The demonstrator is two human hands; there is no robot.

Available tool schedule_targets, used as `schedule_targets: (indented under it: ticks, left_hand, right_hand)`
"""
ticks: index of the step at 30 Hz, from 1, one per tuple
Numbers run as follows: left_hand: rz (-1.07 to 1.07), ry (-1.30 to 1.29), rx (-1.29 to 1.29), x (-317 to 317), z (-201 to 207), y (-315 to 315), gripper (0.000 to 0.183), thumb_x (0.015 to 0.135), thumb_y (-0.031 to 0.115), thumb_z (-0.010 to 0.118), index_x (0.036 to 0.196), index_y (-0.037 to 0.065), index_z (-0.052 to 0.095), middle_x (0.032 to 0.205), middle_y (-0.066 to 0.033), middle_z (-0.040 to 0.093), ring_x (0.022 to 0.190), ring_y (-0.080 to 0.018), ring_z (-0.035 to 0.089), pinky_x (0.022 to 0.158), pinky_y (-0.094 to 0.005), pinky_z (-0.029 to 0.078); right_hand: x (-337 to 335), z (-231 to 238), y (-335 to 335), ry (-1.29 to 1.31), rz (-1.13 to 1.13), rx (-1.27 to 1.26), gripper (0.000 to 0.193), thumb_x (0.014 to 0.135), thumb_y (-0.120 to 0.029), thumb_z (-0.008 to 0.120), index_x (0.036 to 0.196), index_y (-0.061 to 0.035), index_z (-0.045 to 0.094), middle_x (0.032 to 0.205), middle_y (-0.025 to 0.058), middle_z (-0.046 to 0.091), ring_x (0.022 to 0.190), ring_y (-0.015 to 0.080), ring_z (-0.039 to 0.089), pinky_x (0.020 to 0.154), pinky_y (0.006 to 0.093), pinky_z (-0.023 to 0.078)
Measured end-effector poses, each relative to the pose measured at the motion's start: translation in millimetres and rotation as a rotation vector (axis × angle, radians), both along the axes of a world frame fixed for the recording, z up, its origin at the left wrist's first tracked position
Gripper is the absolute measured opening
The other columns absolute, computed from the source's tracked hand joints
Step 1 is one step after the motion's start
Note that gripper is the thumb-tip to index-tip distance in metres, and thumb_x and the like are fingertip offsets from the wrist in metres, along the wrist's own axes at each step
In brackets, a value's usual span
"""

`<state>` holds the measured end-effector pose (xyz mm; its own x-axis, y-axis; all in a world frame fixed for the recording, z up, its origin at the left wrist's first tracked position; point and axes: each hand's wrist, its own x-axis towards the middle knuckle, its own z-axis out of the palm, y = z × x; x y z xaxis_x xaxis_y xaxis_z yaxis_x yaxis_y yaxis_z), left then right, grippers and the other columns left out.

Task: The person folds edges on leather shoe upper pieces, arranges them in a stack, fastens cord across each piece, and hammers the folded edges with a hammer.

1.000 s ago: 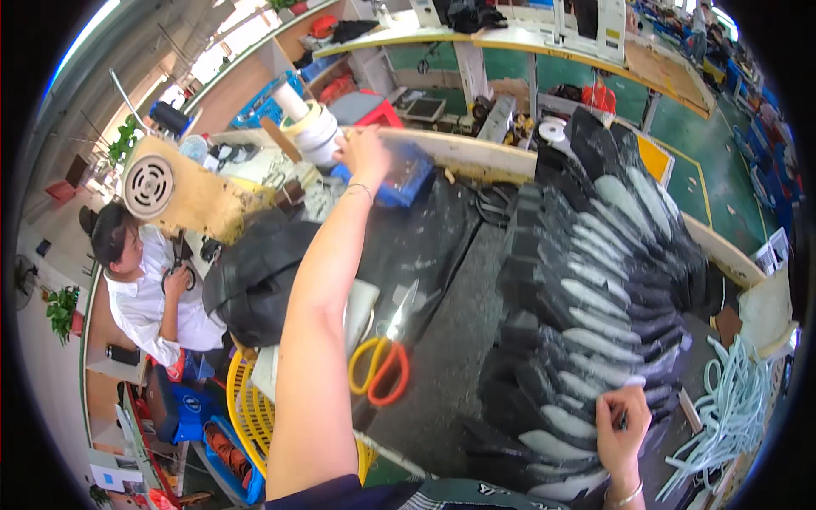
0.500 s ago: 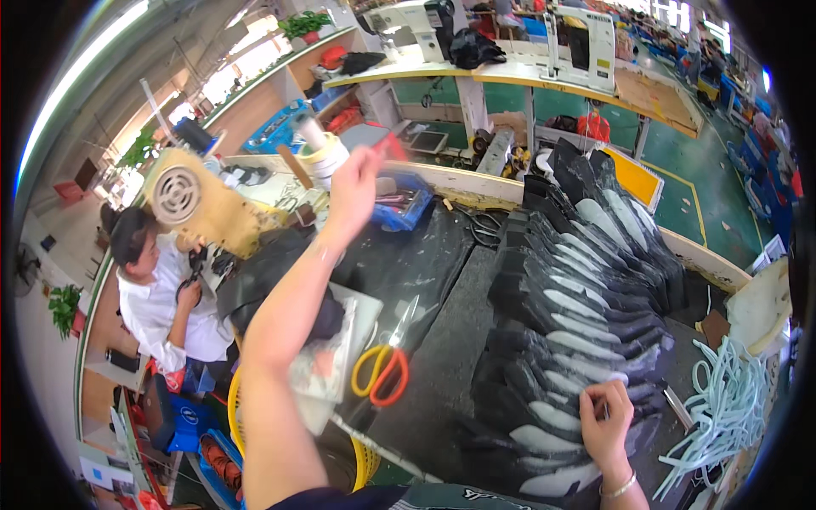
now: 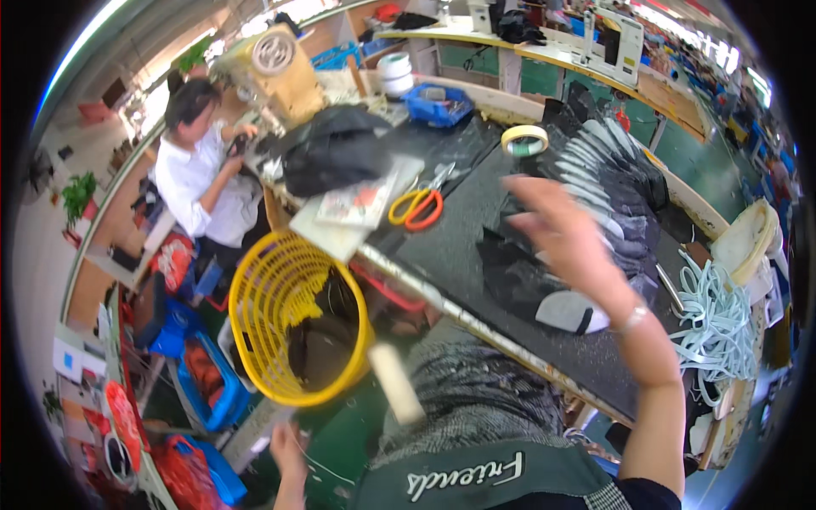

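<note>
Since the earlier frame, both hands have changed place: the right hand (image 3: 557, 234), formerly low on the row of black shoe pieces (image 3: 595, 161), is now raised above the table (image 3: 459, 221), blurred, fingers spread open and holding nothing; the left hand (image 3: 287, 442), formerly stretched toward the far table edge, is now low beside the yellow basket (image 3: 293, 319), and whether it is open or closed cannot be told. A pale, blurred cylindrical object (image 3: 396, 384) appears just right of the basket, apart from both hands. Orange-handled scissors (image 3: 415, 206) lie on the table near a tape roll (image 3: 524, 139). White cords (image 3: 718, 319) lie at right. A seated person in white (image 3: 200, 183) works at left.
</note>
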<state>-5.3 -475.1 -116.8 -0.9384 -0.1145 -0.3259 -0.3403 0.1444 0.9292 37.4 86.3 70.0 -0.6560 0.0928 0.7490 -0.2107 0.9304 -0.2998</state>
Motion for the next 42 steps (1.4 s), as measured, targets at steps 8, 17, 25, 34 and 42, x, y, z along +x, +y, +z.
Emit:
schedule_targets:
  ticks: [8,17,25,34,42]
  left_hand:
    - [-0.587,0.157,0.253,-38.9,-99.5,209.1,0.015,0.098,0.02,0.053,0.095,0.007,0.057,0.095,-0.0091,0.067,0.087,-0.014,0.06,0.074,-0.029,0.048]
    - [-0.243,0.155,0.607,-111.9,-75.1,167.5,0.015,0.1,0.022,0.049,0.091,0.01,0.053,0.084,-0.0063,0.066,0.057,-0.0052,0.049,0.05,-0.0181,0.036]
    - [-0.212,0.16,0.859,-142.3,-36.1,147.2,0.012,0.099,0.02,0.054,0.092,0.01,0.053,0.09,-0.0089,0.063,0.06,-0.0082,0.047,0.055,-0.0199,0.038]
    - [-0.117,0.24,0.946,-151.5,-13.0,126.9,0.016,0.099,0.021,0.053,0.091,0.008,0.054,0.089,-0.0118,0.064,0.059,-0.0084,0.048,0.055,-0.0193,0.04]
    - [-0.108,0.346,0.959,-166.1,12.1,114.4,0.015,0.101,0.02,0.048,0.092,0.009,0.053,0.087,-0.0094,0.061,0.056,-0.0105,0.043,0.055,-0.0227,0.035]
  right_hand:
    - [-59.3,-28.9,-54.0,-0.361,0.009,0.066,0.033,0.086,-0.015,0.063,0.118,-0.011,0.061,0.105,0.0134,0.067,0.09,0.0322,0.065,0.077,0.0408,0.053]
    - [-112.7,-73.0,56.8,-0.572,-0.418,0.182,0.037,0.083,-0.022,0.067,0.116,-0.0072,0.059,0.118,0.0125,0.061,0.104,0.0342,0.062,0.086,0.0432,0.051]
    - [-139.5,-84.0,69.7,-0.689,-0.301,0.206,0.043,0.088,-0.023,0.064,0.127,-0.0064,0.056,0.12,0.0185,0.061,0.11,0.0353,0.059,0.091,0.0417,0.047]
    - [-143.3,-104.8,99.0,-0.697,-0.429,0.283,0.033,0.087,-0.02,0.066,0.115,-0.0026,0.061,0.109,0.0177,0.062,0.102,0.0354,0.061,0.087,0.0413,0.047]
    - [-167.3,-103.9,106.6,-0.63,-0.443,0.021,0.035,0.086,-0.023,0.069,0.114,-0.0018,0.064,0.101,0.0159,0.066,0.094,0.03,0.064,0.083,0.0364,0.047]
